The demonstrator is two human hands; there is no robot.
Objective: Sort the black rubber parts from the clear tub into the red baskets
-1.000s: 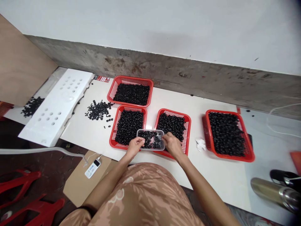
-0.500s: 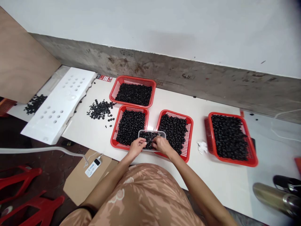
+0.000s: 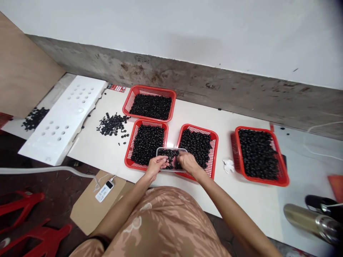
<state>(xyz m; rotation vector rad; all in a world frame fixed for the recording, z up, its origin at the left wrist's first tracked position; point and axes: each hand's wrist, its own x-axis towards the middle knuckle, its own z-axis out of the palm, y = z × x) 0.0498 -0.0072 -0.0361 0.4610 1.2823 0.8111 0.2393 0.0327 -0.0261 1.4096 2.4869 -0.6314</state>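
A person in a brown patterned shirt point(image 3: 171, 221), cut off by the lower edge, bends bare forearms toward a clear plastic box point(image 3: 171, 148) of small black pieces point(image 3: 167, 153). The left hand point(image 3: 154, 167) has thumb and fingers drawn together at the box's left end; whether they pinch a piece cannot be told. The right hand point(image 3: 188, 162) curls into the right end, its fingertips hidden, its grip unreadable. The box overlaps the facing edges of a left basket point(image 3: 128, 146) and a right basket point(image 3: 216, 150), both red and loaded with black pieces; what bears its weight is unclear. To the lower left, red plastic furniture point(image 3: 48, 239) is cropped by the frame; at lower right, a metal bottle point(image 3: 302, 215) lies partly in shadow. A crumpled white tissue point(image 3: 228, 166) rests on the tabletop point(image 3: 249, 207) near another full basket point(image 3: 238, 150). A loose pile point(image 3: 111, 125) lies left of the baskets; beyond a white foam slab point(image 3: 64, 117), a second heap point(image 3: 34, 117) is partly covered. A back basket point(image 3: 174, 103) stands nearer the wall point(image 3: 171, 25).
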